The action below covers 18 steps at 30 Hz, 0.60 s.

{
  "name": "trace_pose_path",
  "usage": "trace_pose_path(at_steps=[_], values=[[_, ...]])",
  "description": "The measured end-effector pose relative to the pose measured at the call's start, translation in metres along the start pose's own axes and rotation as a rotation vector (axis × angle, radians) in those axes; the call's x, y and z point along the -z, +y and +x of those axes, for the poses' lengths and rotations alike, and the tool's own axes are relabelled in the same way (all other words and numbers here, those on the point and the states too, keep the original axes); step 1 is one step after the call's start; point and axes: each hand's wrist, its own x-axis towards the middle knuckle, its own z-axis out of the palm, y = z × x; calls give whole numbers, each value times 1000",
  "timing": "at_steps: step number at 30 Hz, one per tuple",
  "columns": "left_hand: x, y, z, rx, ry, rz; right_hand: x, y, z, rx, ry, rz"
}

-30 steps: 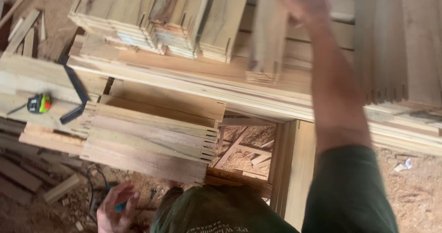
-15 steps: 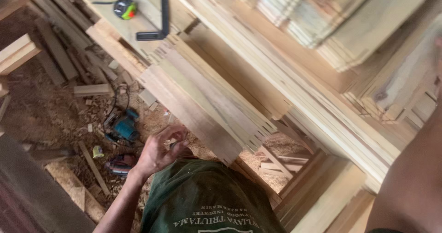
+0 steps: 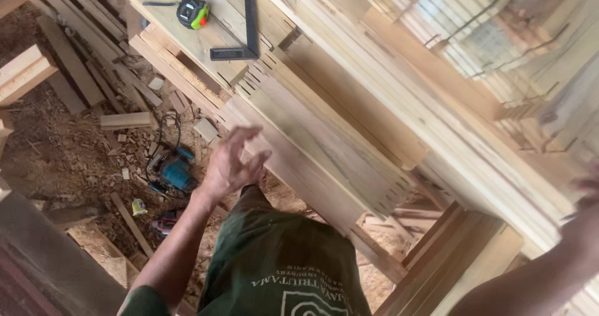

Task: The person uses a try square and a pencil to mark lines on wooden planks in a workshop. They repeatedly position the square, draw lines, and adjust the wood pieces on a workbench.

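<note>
My left hand (image 3: 232,165) is open, fingers spread, hovering just in front of the near edge of a stack of pale boards with notched ends (image 3: 331,150) on the workbench. It holds nothing. My right hand (image 3: 588,199) sits at the far right edge of the view, blurred, beside long planks (image 3: 499,160); its grip is not visible. My forearm runs in from the bottom right corner.
A green and black tape measure (image 3: 191,13) and a dark metal square (image 3: 247,36) lie on the bench top. More stacked boards (image 3: 493,35) fill the upper right. A blue power tool (image 3: 175,172) with its cord, offcuts and sawdust cover the floor. A wooden frame (image 3: 465,253) stands low right.
The view has swung. My left hand has risen from down by my side to the notched boards and spread open. My right arm has come down from the upper planks to the right edge.
</note>
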Motion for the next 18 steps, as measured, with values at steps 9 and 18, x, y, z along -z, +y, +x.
trace_pose_path(at_steps=[9, 18], values=[[93, -113, 126, 7, -27, -91, -122, -206, -181, -533, -268, 242], [136, -184, 211, -73, -366, -65, -280, -343, -80, -139, -303, -86]])
